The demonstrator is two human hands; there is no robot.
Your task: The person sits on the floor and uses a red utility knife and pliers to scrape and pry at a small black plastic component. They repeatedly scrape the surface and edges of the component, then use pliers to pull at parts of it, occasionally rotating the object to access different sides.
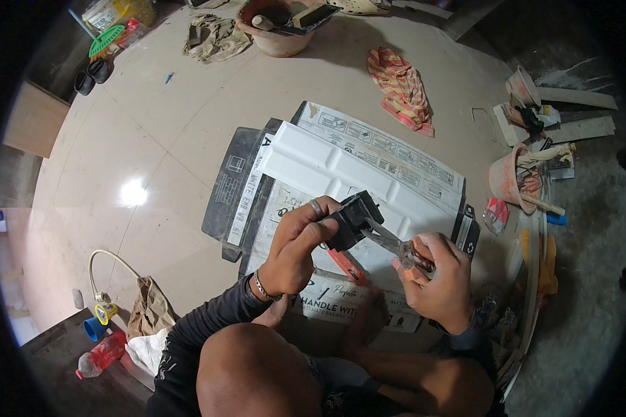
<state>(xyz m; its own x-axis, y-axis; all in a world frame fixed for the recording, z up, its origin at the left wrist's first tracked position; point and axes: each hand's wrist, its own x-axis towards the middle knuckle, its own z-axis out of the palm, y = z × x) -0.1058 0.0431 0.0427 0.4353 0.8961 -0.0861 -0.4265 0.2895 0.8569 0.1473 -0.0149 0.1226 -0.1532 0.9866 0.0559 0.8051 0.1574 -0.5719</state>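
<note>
Nearest, the person's knee (pixel 257 368) fills the lower middle, with both forearms coming up past it. The left hand (pixel 295 243) is closed around a small black block (pixel 353 219), holding it up just above a big white-topped box (pixel 341 174) that lies flat on the floor (pixel 153 139). The right hand (pixel 435 278) is closed on the handle of a screwdriver (pixel 396 247), whose shaft runs up and left so its tip meets the block's lower side. Judging by this, the work on the block is mid-way: tool engaged, nothing yet visibly freed or set aside. A red tool (pixel 348 267) lies on the box under the hands. Farther off sit a striped cloth (pixel 401 87) and a bowl (pixel 275 28) holding tools; buckets (pixel 511 177) stand at the right.
</note>
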